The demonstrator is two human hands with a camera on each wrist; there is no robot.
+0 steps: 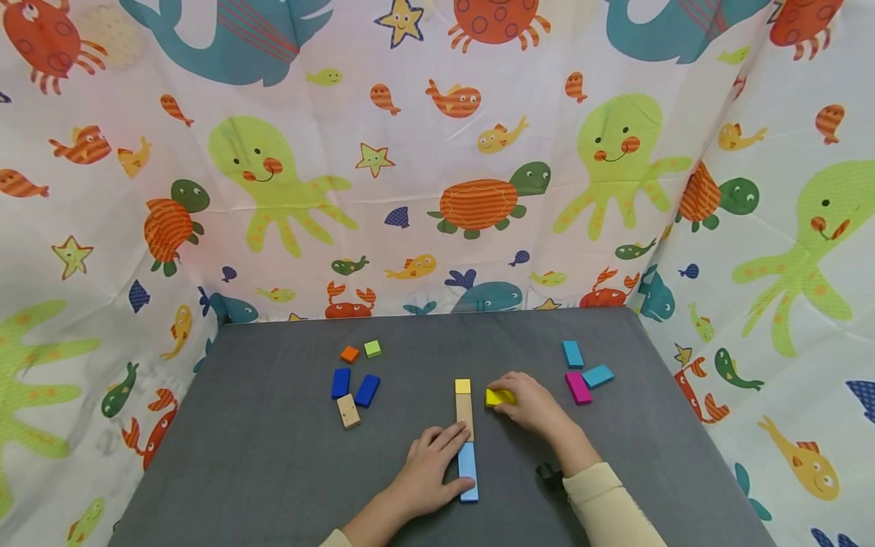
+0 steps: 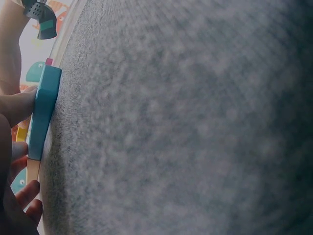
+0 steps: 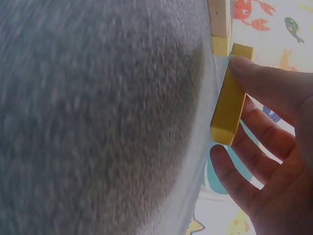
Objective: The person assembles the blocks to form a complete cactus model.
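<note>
A light blue block [image 1: 468, 472], a natural wood block [image 1: 464, 416] and a small yellow piece [image 1: 462, 386] lie end to end in a line on the grey table. The left hand [image 1: 432, 472] has its thumb on the blue block and its fingers by the wood one; in the left wrist view it [image 2: 19, 161] lies along the blue block [image 2: 45, 107]. To the right of the line, the right hand [image 1: 529, 404] pinches a yellow block [image 1: 500, 397] between thumb and fingers. The right wrist view shows this yellow block [image 3: 229, 103] in the hand [image 3: 274, 147].
At the left of the grey table [image 1: 273, 425] lie an orange block [image 1: 350, 354], a green block [image 1: 372, 349], two dark blue blocks and a wood block [image 1: 348, 412]. At the right are two blue blocks and a magenta block [image 1: 578, 387]. A patterned curtain [image 1: 410, 213] stands behind.
</note>
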